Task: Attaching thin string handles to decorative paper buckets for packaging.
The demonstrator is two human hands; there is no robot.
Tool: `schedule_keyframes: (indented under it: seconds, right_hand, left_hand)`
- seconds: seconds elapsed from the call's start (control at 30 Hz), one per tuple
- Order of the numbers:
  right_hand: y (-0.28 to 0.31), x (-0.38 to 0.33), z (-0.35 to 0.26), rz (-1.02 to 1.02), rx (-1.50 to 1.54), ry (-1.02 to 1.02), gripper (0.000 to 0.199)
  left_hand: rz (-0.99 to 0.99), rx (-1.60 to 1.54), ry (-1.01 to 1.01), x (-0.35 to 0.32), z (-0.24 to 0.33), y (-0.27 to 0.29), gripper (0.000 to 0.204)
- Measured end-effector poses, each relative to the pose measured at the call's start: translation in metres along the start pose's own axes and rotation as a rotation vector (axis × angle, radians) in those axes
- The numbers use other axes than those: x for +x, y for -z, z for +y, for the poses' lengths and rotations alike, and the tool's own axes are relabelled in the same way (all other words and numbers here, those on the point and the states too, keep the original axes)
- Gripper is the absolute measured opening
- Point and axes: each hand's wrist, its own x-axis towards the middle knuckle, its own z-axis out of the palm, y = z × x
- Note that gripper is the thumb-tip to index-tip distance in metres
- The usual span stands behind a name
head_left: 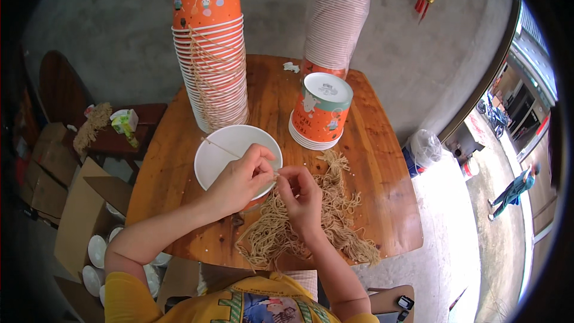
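Observation:
My left hand [242,177] grips the near rim of an open white paper bowl [230,151] lying on the wooden table [382,161]. A thin tan string [220,146] runs across the bowl's inside to my fingers. My right hand [299,194] pinches the same string close beside the left fingers. Under and around my right hand lies a loose heap of tan strings [335,203].
A tall stack of orange paper bowls with strings [212,54] stands behind the bowl. A short upturned stack [320,110] and a bagged white stack [336,21] stand to the right. Cardboard boxes with bowls [89,227] sit on the floor at left. A person [511,191] walks outside.

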Motion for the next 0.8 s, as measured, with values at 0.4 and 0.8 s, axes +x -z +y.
schedule_keyframes:
  seconds: [0.4, 0.8]
  right_hand:
    - [0.0051, -0.0056, 0.0014, -0.012, -0.219, 0.154, 0.012]
    - [0.0073, -0.0047, -0.0048, -0.036, -0.188, 0.123, 0.011]
  left_hand:
    - [-0.008, -0.021, 0.007, 0.0014, -0.0032, -0.0019, 0.024]
    - [-0.006, 0.023, -0.011, -0.0021, 0.0031, -0.0018, 0.024]
